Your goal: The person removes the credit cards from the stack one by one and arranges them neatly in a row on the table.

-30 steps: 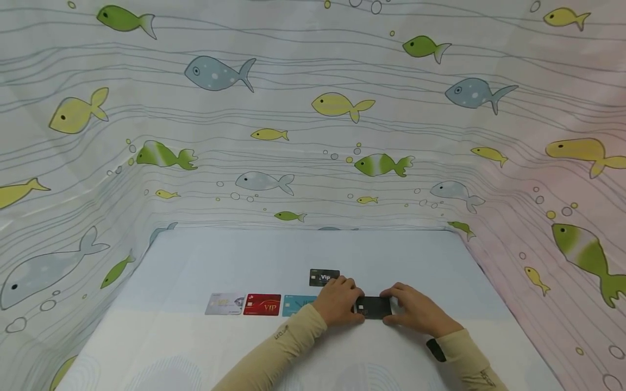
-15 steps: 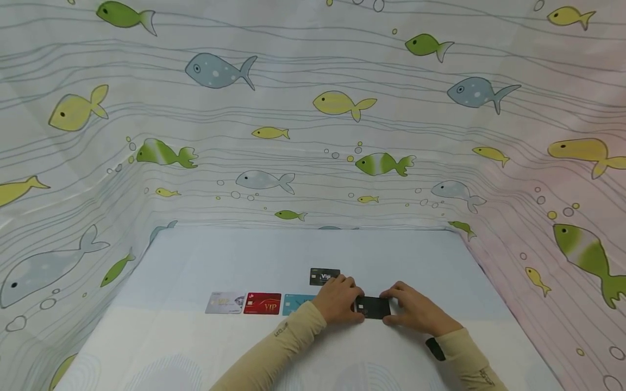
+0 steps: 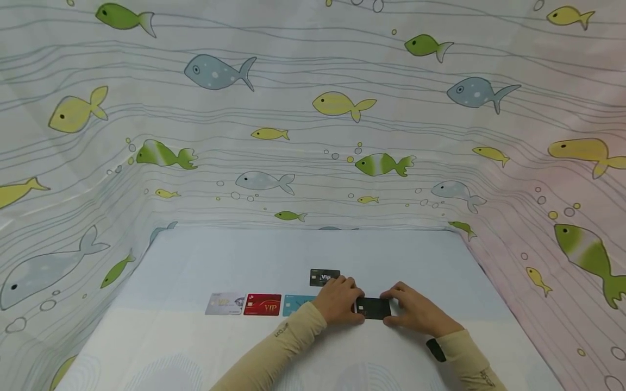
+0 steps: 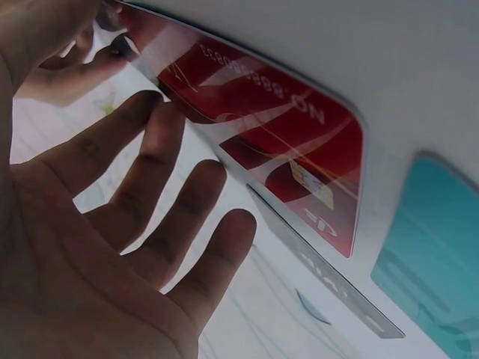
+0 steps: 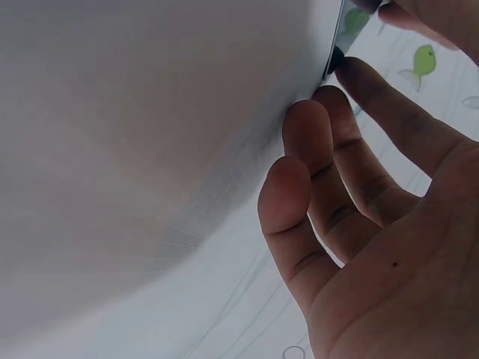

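Observation:
A black bank-style card (image 3: 374, 308) lies flat on the table between my two hands. My left hand (image 3: 337, 303) has its thumb and index finger at the card's left corners, the other fingers spread over the table. On the right side, my right hand (image 3: 420, 309) holds the card's right end between thumb and index finger. Beneath the left hand is a glossy red card (image 4: 284, 123), hidden from the head view. A teal card (image 3: 297, 305) comes out from behind the left wrist, and a dark "Vip" card (image 3: 320, 277) lies just beyond the fingertips.
Farther left in the same row are a red VIP card (image 3: 262, 305) and a silvery white card (image 3: 224, 304), side by side with the teal one. The white-topped table (image 3: 220, 260) is enclosed at the back and sides by fish-patterned cloth (image 3: 313, 157).

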`<action>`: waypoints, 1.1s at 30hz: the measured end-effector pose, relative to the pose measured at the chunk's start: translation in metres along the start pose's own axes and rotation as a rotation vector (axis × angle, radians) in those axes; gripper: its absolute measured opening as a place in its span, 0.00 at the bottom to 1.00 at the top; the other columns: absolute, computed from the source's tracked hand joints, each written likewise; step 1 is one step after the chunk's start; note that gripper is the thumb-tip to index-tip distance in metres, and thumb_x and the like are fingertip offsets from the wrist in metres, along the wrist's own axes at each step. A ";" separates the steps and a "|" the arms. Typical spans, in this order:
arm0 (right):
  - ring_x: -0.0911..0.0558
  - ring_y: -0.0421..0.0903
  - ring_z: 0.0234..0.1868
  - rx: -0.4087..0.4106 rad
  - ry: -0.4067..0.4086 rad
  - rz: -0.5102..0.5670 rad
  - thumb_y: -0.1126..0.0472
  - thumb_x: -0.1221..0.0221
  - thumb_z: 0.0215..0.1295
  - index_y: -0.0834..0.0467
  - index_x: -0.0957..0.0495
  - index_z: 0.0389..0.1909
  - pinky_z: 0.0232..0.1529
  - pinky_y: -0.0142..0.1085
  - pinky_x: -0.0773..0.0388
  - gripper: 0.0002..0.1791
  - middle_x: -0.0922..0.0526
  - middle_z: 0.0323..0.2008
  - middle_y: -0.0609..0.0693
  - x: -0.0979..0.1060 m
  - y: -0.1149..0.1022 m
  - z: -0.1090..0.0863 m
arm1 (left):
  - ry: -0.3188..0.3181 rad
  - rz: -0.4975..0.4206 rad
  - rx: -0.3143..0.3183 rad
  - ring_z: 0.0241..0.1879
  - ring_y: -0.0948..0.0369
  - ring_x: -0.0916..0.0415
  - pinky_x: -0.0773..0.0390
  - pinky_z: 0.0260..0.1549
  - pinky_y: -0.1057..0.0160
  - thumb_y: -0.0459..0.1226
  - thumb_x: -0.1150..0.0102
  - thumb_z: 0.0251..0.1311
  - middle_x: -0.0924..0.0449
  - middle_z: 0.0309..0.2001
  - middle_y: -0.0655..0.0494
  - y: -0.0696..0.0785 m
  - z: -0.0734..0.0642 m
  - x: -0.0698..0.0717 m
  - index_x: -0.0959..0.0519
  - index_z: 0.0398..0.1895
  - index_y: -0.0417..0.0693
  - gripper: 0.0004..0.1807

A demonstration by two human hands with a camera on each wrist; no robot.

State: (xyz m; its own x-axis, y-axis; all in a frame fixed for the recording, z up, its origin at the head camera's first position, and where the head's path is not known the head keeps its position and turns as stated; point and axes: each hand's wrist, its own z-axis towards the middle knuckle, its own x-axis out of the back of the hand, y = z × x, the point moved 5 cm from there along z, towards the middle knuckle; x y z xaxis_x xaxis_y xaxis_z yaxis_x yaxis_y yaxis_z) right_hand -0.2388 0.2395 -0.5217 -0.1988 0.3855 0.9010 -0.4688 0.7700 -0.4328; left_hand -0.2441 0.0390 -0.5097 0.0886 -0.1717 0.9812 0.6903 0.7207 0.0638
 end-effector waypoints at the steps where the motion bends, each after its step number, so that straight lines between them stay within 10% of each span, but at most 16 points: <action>1: 0.24 0.43 0.43 0.002 0.003 0.000 0.45 0.26 0.55 0.51 0.20 0.57 0.42 0.39 0.23 0.30 0.25 0.49 0.44 0.000 0.000 0.000 | 0.003 0.002 -0.001 0.42 0.63 0.27 0.25 0.44 0.63 0.60 0.30 0.54 0.22 0.42 0.61 0.000 0.000 0.000 0.15 0.53 0.57 0.28; 13: 0.24 0.42 0.42 0.005 0.011 -0.027 0.46 0.28 0.59 0.53 0.20 0.58 0.42 0.40 0.23 0.28 0.23 0.49 0.44 0.002 -0.003 -0.001 | 0.032 -0.027 -0.009 0.49 0.60 0.24 0.22 0.50 0.59 0.60 0.35 0.60 0.21 0.47 0.59 -0.009 0.004 0.010 0.16 0.56 0.58 0.27; 33: 0.22 0.46 0.47 -0.101 0.095 0.003 0.47 0.31 0.63 0.53 0.24 0.64 0.42 0.41 0.21 0.31 0.22 0.54 0.47 0.016 -0.009 0.025 | 0.035 -0.114 0.153 0.52 0.51 0.24 0.23 0.52 0.49 0.50 0.27 0.58 0.20 0.52 0.51 -0.099 -0.018 0.037 0.18 0.58 0.50 0.27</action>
State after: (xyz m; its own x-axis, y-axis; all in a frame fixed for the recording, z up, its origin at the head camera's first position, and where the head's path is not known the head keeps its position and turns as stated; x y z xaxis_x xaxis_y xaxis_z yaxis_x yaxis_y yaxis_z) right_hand -0.2594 0.2266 -0.5029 -0.1153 0.4304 0.8953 -0.3781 0.8144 -0.4402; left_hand -0.2962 -0.0507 -0.4834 0.0433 -0.2795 0.9592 0.5801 0.7887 0.2037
